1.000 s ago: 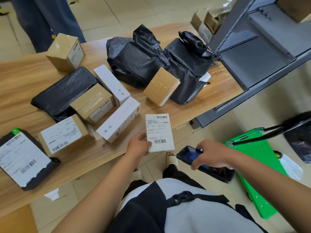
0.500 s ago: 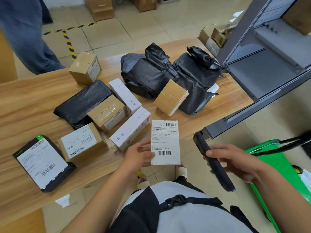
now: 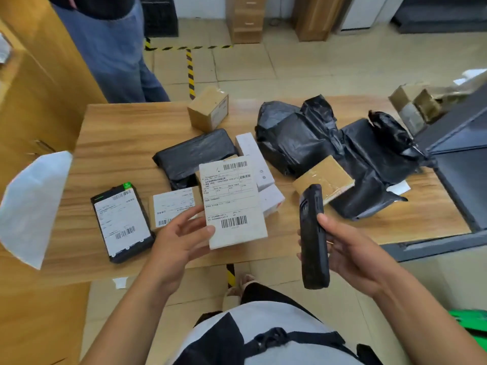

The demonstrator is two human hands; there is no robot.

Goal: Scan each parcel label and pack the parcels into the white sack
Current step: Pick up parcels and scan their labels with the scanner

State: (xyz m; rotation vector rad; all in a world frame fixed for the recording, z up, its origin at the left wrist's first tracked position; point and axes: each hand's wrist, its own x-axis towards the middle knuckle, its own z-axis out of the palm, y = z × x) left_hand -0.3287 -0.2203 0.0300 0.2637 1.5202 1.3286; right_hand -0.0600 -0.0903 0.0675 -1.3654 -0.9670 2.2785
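White flat labelled parcel box [image 3: 232, 204]: we are pinching it label-up in our left hand [image 3: 181, 239] over the six o'clock edge of the wooden table [image 3: 118, 143], so the black handheld scanner [image 3: 313, 241] gripped in our right hand [image 3: 351, 250] can read it.

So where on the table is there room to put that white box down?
For the white box in the left hand: the table is bare at its far left, from the edge to the flat black bag. Also bare at front right, between the big black bags and the grey shelf. The middle is crowded with parcels.
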